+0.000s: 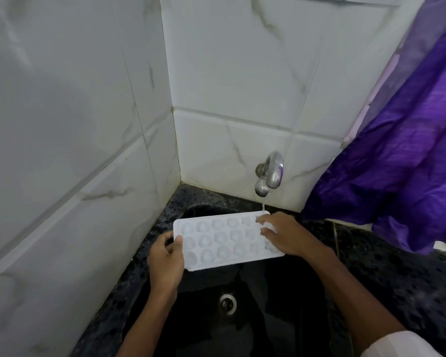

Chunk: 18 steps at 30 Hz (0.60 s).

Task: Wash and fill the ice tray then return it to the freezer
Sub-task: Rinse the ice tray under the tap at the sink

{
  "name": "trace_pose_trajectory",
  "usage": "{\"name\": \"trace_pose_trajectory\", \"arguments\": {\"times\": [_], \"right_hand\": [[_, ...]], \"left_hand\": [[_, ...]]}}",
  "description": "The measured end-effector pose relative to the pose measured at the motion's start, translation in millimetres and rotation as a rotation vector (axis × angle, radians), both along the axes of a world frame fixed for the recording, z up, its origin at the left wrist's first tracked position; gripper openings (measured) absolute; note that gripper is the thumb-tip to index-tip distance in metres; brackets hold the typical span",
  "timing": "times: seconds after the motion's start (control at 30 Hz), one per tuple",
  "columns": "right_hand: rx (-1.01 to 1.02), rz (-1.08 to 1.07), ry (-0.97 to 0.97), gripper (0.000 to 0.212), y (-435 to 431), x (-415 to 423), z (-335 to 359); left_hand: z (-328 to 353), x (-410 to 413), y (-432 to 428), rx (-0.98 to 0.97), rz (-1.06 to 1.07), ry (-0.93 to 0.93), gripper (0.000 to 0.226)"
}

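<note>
Ice tray (224,240): white, many-celled, being held level and cavity-side up over the basin, far right corner sitting under the tap.
Tray contents: no standing water discernible in the cells; too pale and blurred for certainty.
Water stream (263,206): thin, falling from the spout onto the tray's far right corner.
Left hand (166,264): clamping the tray's left short edge, thumb lying on the top face, fingers curling beneath.
Right hand (285,234): resting on the tray's right end, fingers slightly spread and pressing into the cells nearest the stream; grip beneath not visible.
Step in hand: judging by the fingers working in the cells under running water, washing rather than filling.
Next move: likely calling for sliding the tray sideways to bring the remaining cells under the stream, then tipping out rinse water before filling level.
Tap (269,175): chrome, wall-mounted, running.
Sink (281,305): black, drain (228,302) showing at the centre, holding no pooled water.
Surroundings: speckled black counter (397,266), marble-patterned wall tiles (75,112), purple curtain (410,150) hanging at right.
</note>
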State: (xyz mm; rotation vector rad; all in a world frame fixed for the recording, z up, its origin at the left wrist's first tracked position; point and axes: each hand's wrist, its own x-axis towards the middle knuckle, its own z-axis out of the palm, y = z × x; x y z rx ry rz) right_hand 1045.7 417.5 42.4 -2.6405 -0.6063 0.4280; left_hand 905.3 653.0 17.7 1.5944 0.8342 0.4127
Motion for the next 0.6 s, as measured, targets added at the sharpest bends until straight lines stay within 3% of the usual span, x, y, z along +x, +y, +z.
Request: {"name": "trace_pose_trajectory", "arguments": {"times": [0.47, 0.6], "right_hand": [[0.002, 0.026, -0.081, 0.036, 1, 9, 13], [-0.083, 0.019, -0.082, 0.038, 5, 14, 14]], "left_hand": [[4, -2, -8, -0.023, 0.043, -0.029, 0.015], [9, 2, -15, -0.035, 0.037, -0.036, 0.012]]}}
